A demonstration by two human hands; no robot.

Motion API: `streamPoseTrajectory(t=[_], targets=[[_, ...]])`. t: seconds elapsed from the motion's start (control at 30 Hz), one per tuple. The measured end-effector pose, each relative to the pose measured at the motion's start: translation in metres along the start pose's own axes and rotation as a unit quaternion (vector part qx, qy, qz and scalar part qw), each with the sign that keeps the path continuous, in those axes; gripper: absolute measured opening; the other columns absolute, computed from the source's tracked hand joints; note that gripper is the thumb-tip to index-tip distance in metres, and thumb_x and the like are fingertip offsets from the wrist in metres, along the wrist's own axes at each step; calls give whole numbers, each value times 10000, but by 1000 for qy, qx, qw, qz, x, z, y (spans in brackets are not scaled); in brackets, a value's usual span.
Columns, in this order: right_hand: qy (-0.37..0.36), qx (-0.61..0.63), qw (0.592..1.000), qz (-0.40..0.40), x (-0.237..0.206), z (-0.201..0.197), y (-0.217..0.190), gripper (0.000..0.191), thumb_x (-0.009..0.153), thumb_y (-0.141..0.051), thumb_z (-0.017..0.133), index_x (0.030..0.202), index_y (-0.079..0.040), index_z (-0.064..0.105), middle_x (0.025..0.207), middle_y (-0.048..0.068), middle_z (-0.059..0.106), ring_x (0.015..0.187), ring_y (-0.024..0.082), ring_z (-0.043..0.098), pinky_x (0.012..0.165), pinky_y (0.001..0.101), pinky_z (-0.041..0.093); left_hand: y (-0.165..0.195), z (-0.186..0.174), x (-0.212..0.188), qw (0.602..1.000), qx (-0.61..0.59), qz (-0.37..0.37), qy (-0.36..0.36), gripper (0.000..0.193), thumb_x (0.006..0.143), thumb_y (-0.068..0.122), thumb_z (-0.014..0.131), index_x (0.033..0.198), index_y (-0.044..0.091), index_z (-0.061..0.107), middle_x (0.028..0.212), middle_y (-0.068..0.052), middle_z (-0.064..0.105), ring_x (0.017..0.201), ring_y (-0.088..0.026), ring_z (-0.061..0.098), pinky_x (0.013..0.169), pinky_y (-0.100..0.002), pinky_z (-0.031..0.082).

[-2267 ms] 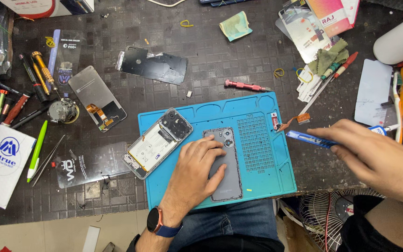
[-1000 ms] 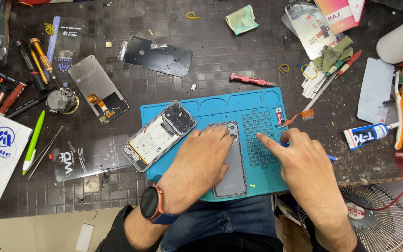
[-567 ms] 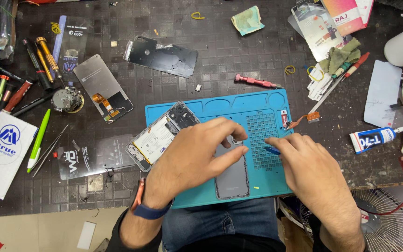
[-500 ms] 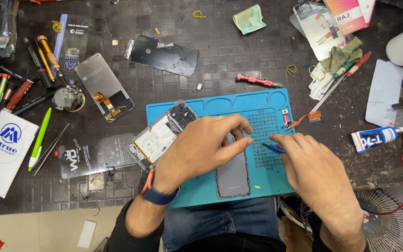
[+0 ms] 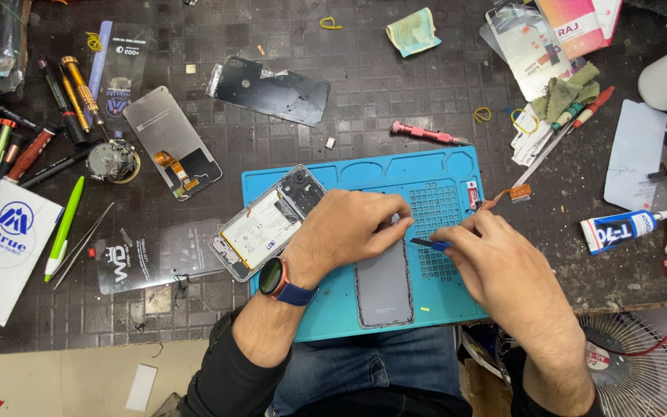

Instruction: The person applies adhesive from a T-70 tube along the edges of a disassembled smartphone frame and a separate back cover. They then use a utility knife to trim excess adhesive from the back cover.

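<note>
From my head camera, looking straight down: my left hand (image 5: 349, 232) lies fingers-down over the far end of the grey phone back cover (image 5: 384, 282), which sits lengthwise on the blue work mat (image 5: 333, 316) near the middle of the tabletop (image 5: 349, 116). The fingers curl and pinch at the cover's far edge, I judge to pin it flat so it cannot slide. My right hand (image 5: 503, 266) is closed around a small blue tool (image 5: 430, 244), its tip brought in from the right to the cover's upper right edge, just beside my left fingertips. Held low and nearly flat like that, the tool seems set to work along the rim rather than into the face.

The opened phone frame (image 5: 264, 228) lies tilted at the mat's left edge, half off it, touching my left wrist side; I take it that it is kept close but out of the way. The near stretch of the cover is bare, so there is open room along its long right edge toward me. To the right of the mat, a glue tube (image 5: 615, 230) lies well apart. On the far side, a pink screwdriver (image 5: 426, 133) rests just past the mat's edge, and a dark back panel (image 5: 272, 91) farther still. Left, a screen with its flex cable (image 5: 171, 143) lies among pens and drivers.
</note>
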State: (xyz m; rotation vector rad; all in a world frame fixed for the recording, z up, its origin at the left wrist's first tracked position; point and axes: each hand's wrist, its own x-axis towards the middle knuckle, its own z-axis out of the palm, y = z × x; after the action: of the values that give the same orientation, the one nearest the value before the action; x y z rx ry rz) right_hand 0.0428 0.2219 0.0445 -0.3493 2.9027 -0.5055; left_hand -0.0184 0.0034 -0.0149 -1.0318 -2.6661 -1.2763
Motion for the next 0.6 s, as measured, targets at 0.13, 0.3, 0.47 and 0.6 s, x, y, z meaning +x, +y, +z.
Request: streamPoseTrajectory(t=[0.13, 0.3, 0.47, 0.6], targets=[[83, -25, 993, -85, 1, 17, 4, 261, 814, -87, 690, 1074, -106, 702, 1016, 69, 642, 902, 279, 621, 786, 413, 491, 0, 1, -2, 1000, 27, -8, 2, 143, 928, 245, 702, 971, 111, 724, 812, -42, 743, 740, -225, 732, 632, -352, 564], [132, -19, 984, -118, 5, 42, 7, 290, 787, -50, 703, 1066, -125, 716, 986, 44, 633, 922, 254, 606, 775, 403, 444, 0, -2, -1, 999, 23, -34, -16, 125, 907, 236, 706, 968, 128, 722, 810, -30, 740, 741, -209, 730, 625, -347, 560], [165, 6, 980, -114, 5, 56, 9, 213, 825, -85, 730, 1033, -127, 706, 986, 38, 624, 951, 248, 596, 823, 412, 447, 0, -1, 0, 999, 19, -38, -21, 112, 888, 222, 720, 957, 135, 714, 793, -24, 734, 737, -200, 727, 629, -345, 556], [177, 24, 977, -115, 7, 60, 10, 184, 819, -117, 757, 995, -125, 703, 965, 27, 630, 945, 246, 591, 819, 407, 446, -2, 0, 0, 999, 10, -38, -18, 111, 887, 213, 718, 965, 134, 712, 794, -23, 734, 741, -199, 729, 629, -345, 557]])
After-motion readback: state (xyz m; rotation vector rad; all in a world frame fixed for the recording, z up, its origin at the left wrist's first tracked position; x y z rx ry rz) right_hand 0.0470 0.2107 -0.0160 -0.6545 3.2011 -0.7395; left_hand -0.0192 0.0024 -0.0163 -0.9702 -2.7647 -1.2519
